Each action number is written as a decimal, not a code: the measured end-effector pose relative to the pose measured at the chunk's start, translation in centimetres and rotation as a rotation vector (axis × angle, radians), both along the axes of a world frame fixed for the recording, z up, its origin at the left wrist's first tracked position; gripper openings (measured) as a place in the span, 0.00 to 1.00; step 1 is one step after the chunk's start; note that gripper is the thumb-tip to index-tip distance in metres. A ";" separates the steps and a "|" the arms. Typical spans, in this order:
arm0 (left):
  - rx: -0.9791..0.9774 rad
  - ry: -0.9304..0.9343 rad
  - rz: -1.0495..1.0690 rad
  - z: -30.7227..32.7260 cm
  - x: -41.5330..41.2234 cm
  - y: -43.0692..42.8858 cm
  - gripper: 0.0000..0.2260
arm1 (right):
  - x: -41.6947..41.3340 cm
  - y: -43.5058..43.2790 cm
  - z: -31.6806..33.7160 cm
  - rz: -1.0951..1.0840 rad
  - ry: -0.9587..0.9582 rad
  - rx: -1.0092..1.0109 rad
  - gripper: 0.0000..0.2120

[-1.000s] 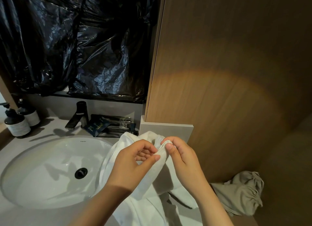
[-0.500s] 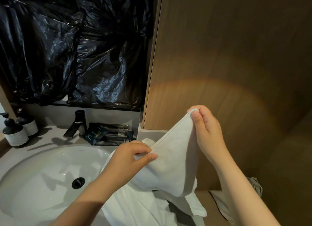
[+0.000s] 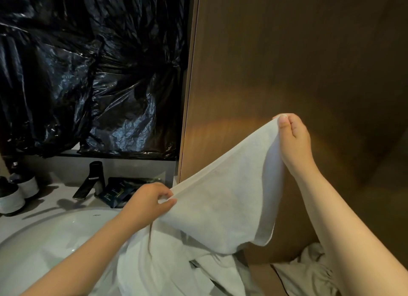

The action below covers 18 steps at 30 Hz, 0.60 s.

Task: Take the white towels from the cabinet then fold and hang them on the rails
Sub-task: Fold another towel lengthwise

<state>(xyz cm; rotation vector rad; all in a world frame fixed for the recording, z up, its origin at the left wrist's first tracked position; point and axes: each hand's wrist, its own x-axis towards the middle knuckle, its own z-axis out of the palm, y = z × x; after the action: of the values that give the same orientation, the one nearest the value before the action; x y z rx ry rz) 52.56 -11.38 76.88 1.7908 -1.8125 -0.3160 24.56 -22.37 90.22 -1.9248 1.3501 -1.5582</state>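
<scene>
The white towel [image 3: 223, 207] hangs in the middle of the frame, pulled out between two hands. Its lower part lies in a heap at the bottom, beside the sink [image 3: 39, 247]. The left hand [image 3: 146, 204] pinches the top edge near the centre. The right hand [image 3: 294, 138] holds a corner higher up on the right, its fingers [image 3: 283, 121] clamped on the cloth. The towel looks soft, floppy and light. It will likely sag and bunch, so the corners and top edge seem the best places to hold.
</scene>
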 end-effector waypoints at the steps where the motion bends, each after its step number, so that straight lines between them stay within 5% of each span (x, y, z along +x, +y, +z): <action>1: 0.004 -0.006 0.004 0.0 0.3 -0.2 0.04 | -0.2 -0.3 0.3 -0.014 -0.006 -0.002 0.13; 5: -0.020 -0.020 0.020 0.8 1.5 -1.4 0.13 | -1.2 -1.4 1.4 -0.065 -0.013 -0.004 0.15; 18: -0.485 0.092 0.330 15.3 3.7 -7.1 0.08 | -3.9 -4.3 6.6 -0.181 -0.242 -0.046 0.15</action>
<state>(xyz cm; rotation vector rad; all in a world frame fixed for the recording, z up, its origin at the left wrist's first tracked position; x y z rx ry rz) 56.25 -18.45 92.21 1.6509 -1.3519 0.1576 20.69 -26.63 96.80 -1.6120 1.4241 -1.8540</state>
